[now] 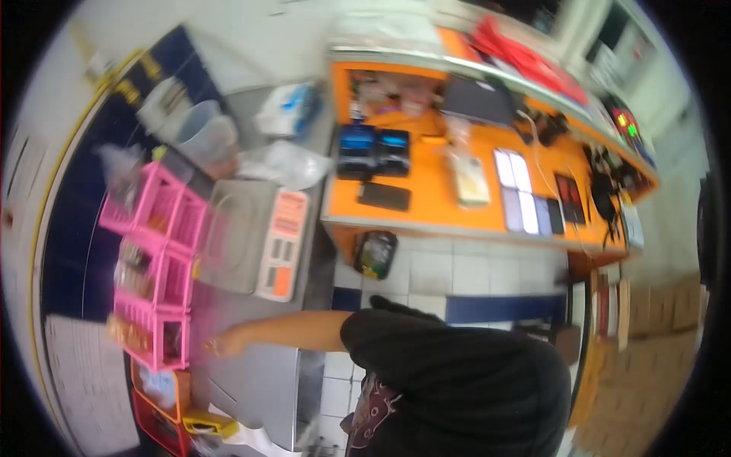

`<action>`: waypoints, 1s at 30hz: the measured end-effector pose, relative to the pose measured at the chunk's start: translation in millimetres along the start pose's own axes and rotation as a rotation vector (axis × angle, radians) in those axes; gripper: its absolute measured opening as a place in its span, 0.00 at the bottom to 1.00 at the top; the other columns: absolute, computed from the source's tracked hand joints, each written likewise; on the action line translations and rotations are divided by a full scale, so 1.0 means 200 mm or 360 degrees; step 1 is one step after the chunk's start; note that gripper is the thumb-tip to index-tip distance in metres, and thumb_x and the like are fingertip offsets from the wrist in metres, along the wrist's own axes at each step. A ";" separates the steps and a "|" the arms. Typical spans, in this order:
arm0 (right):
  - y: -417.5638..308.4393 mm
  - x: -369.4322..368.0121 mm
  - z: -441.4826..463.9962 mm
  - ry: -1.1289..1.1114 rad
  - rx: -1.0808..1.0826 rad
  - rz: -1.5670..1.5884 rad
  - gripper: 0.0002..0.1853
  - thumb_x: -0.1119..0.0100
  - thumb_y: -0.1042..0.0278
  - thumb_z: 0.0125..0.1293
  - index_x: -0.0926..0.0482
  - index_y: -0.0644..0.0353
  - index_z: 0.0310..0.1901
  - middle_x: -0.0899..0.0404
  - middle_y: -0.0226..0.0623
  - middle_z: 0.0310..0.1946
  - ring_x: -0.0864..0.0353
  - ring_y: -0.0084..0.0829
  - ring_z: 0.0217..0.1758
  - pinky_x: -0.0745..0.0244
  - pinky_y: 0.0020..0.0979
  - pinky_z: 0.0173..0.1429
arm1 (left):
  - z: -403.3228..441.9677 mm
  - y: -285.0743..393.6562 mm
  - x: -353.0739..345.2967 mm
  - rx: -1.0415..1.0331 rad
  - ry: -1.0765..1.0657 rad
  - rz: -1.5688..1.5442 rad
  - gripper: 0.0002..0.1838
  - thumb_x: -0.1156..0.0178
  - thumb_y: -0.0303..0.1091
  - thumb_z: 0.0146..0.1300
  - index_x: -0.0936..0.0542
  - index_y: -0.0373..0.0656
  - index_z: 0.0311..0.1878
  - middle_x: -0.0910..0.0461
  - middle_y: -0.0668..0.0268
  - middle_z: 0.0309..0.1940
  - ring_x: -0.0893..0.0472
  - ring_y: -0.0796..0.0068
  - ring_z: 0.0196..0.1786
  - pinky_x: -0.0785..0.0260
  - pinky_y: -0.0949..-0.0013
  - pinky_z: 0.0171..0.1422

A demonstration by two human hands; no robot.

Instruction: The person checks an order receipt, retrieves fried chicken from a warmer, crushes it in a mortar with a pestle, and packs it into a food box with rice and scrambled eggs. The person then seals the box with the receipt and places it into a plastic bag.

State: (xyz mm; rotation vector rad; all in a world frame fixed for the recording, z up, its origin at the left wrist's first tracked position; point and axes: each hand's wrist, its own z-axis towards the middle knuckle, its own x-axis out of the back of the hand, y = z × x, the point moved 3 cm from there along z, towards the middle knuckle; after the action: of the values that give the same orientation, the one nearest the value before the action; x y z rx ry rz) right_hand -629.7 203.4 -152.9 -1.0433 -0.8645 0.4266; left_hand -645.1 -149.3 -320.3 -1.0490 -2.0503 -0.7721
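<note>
My right hand (225, 342) reaches left over the grey metal counter (263, 381), its arm coming out of a black sleeve. Motion smears its fingers, and whether they hold anything is unclear. Close to its left side stand stacked pink plastic baskets (173, 278) with small packed items inside. Above the hand lies a scale (283, 244) with a flat grey plate and a white panel with orange parts. My left hand does not show.
An orange desk (434, 212) holds two dark card-terminal-like devices (373, 152), several phones (518, 190) and a cable. Clear tubs (205, 137) and plastic bags (285, 164) sit at the counter's back. Below the baskets is a yellow object (209, 423). Cardboard boxes (647, 358) stand at right.
</note>
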 end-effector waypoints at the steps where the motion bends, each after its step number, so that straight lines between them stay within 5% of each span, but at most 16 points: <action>1: -0.35 0.15 -0.34 -0.0143 -0.0278 -0.0250 0.29 0.51 0.40 0.73 0.19 0.65 0.49 0.18 0.51 0.44 0.18 0.47 0.49 0.24 0.47 0.54 | 0.02 0.06 0.02 -0.0058 0.0023 0.0007 0.18 0.39 0.44 0.59 0.15 0.45 0.49 0.15 0.54 0.45 0.17 0.54 0.51 0.25 0.54 0.54; 2: -0.81 0.35 -0.72 -0.0335 -0.0532 -0.0522 0.32 0.50 0.36 0.70 0.17 0.64 0.43 0.17 0.53 0.39 0.17 0.51 0.44 0.22 0.50 0.49 | 0.02 0.13 0.02 -0.0110 0.0040 -0.0010 0.19 0.39 0.44 0.59 0.15 0.44 0.49 0.15 0.53 0.45 0.17 0.54 0.51 0.25 0.54 0.54; 4: -0.94 0.40 -1.25 -0.0251 -0.0437 -0.0495 0.34 0.52 0.32 0.69 0.15 0.61 0.34 0.17 0.52 0.31 0.17 0.53 0.37 0.23 0.53 0.41 | -0.05 0.29 -0.02 -0.0174 0.0075 -0.0027 0.19 0.39 0.43 0.59 0.15 0.43 0.50 0.15 0.52 0.45 0.16 0.53 0.50 0.25 0.54 0.54; 7: -0.62 0.34 -2.04 0.0305 -0.0577 -0.0184 0.30 0.53 0.39 0.72 0.16 0.63 0.37 0.16 0.53 0.33 0.18 0.56 0.39 0.24 0.52 0.45 | -0.17 0.49 -0.16 -0.0246 0.0072 -0.0012 0.20 0.40 0.43 0.60 0.16 0.41 0.51 0.15 0.50 0.45 0.16 0.52 0.50 0.25 0.54 0.54; 10: -0.53 0.43 -3.13 0.0648 -0.1253 -0.0088 0.27 0.54 0.42 0.75 0.19 0.63 0.44 0.18 0.53 0.37 0.19 0.55 0.43 0.26 0.52 0.50 | -0.35 0.72 -0.35 -0.0280 0.0038 0.0047 0.21 0.40 0.43 0.60 0.16 0.40 0.52 0.15 0.49 0.44 0.16 0.51 0.49 0.25 0.54 0.53; 12: -0.70 0.57 -3.80 0.0989 -0.1754 0.0297 0.17 0.45 0.54 0.72 0.18 0.62 0.45 0.18 0.51 0.41 0.18 0.48 0.46 0.24 0.46 0.52 | -0.48 0.87 -0.51 -0.0286 0.0007 0.0112 0.22 0.41 0.43 0.60 0.16 0.38 0.52 0.15 0.48 0.44 0.16 0.50 0.49 0.25 0.54 0.53; 14: -0.91 0.71 -4.37 0.1566 -0.1616 0.0126 0.08 0.41 0.69 0.61 0.17 0.62 0.39 0.17 0.49 0.39 0.17 0.43 0.44 0.23 0.42 0.50 | -0.61 0.99 -0.68 -0.0311 -0.0014 0.0193 0.22 0.41 0.42 0.61 0.17 0.37 0.53 0.15 0.47 0.44 0.16 0.49 0.48 0.25 0.54 0.53; 15: -0.93 0.74 -4.63 0.1566 -0.1790 -0.0241 0.09 0.44 0.75 0.60 0.17 0.63 0.40 0.16 0.45 0.38 0.17 0.39 0.41 0.22 0.40 0.48 | -0.68 1.05 -0.76 -0.0332 -0.0022 0.0233 0.23 0.41 0.42 0.61 0.17 0.37 0.53 0.15 0.46 0.44 0.16 0.49 0.48 0.25 0.54 0.53; 16: -0.96 0.75 -4.89 0.1974 -0.1728 0.0185 0.11 0.47 0.78 0.59 0.16 0.61 0.41 0.15 0.41 0.37 0.17 0.34 0.40 0.21 0.36 0.47 | -0.73 1.09 -0.82 -0.0379 0.0003 0.0235 0.23 0.41 0.42 0.61 0.17 0.36 0.54 0.15 0.46 0.44 0.16 0.48 0.48 0.25 0.54 0.53; 18: -1.16 0.96 -5.17 0.2162 -0.1768 -0.0111 0.10 0.47 0.80 0.61 0.17 0.65 0.41 0.15 0.40 0.35 0.18 0.31 0.34 0.22 0.35 0.42 | -0.81 1.23 -0.93 -0.0553 0.0087 0.0154 0.24 0.42 0.42 0.61 0.18 0.35 0.54 0.15 0.45 0.43 0.15 0.48 0.47 0.25 0.55 0.52; 19: -1.10 0.98 -5.37 0.2268 -0.1706 -0.0728 0.10 0.47 0.79 0.63 0.16 0.64 0.42 0.14 0.39 0.36 0.18 0.31 0.34 0.22 0.34 0.42 | -0.87 1.36 -0.96 -0.0676 0.0132 0.0055 0.24 0.42 0.42 0.61 0.18 0.35 0.55 0.15 0.44 0.43 0.15 0.47 0.47 0.25 0.55 0.52; 20: -1.14 1.06 -5.44 0.2552 -0.1739 -0.0353 0.10 0.45 0.76 0.65 0.16 0.62 0.44 0.14 0.40 0.35 0.17 0.34 0.35 0.21 0.35 0.43 | -0.95 1.52 -0.95 -0.0799 0.0157 -0.0043 0.24 0.42 0.42 0.61 0.18 0.34 0.55 0.15 0.44 0.43 0.15 0.47 0.47 0.25 0.55 0.52; 22: -1.06 1.19 -5.57 0.2403 -0.2087 -0.0822 0.12 0.41 0.66 0.67 0.15 0.56 0.49 0.15 0.43 0.49 0.18 0.41 0.55 0.25 0.42 0.59 | -1.24 1.95 -0.81 -0.1023 0.0092 -0.0217 0.23 0.45 0.38 0.63 0.19 0.34 0.56 0.15 0.44 0.43 0.15 0.46 0.46 0.24 0.53 0.53; 26: -0.92 1.40 -5.39 0.1518 -0.2511 -0.1543 0.32 0.51 0.39 0.73 0.34 0.43 0.73 0.49 0.47 0.79 0.52 0.51 0.82 0.56 0.64 0.78 | -1.44 2.19 -0.74 -0.1029 0.0061 -0.0286 0.23 0.44 0.36 0.63 0.20 0.36 0.58 0.14 0.46 0.39 0.14 0.50 0.43 0.23 0.57 0.50; 27: -0.92 1.46 -5.36 0.1319 -0.2580 -0.1336 0.36 0.59 0.31 0.72 0.40 0.40 0.76 0.58 0.51 0.81 0.63 0.53 0.84 0.72 0.68 0.79 | -1.44 2.18 -0.74 -0.1015 0.0073 -0.0248 0.23 0.43 0.37 0.63 0.20 0.36 0.58 0.14 0.45 0.40 0.14 0.49 0.44 0.23 0.57 0.51; 30: -0.83 1.42 -5.40 0.1251 -0.2569 -0.1319 0.37 0.59 0.30 0.72 0.38 0.40 0.76 0.61 0.53 0.81 0.66 0.54 0.84 0.76 0.68 0.78 | -1.32 1.93 -0.82 -0.0890 0.0184 -0.0114 0.23 0.43 0.38 0.62 0.19 0.36 0.57 0.14 0.44 0.41 0.14 0.47 0.46 0.23 0.55 0.53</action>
State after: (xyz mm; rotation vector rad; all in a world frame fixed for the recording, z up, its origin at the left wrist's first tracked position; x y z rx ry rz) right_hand 381.4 -297.5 -133.6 -1.8838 -0.7134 -1.5661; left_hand -164.6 -227.9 -225.5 -1.1915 -1.8193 -1.4623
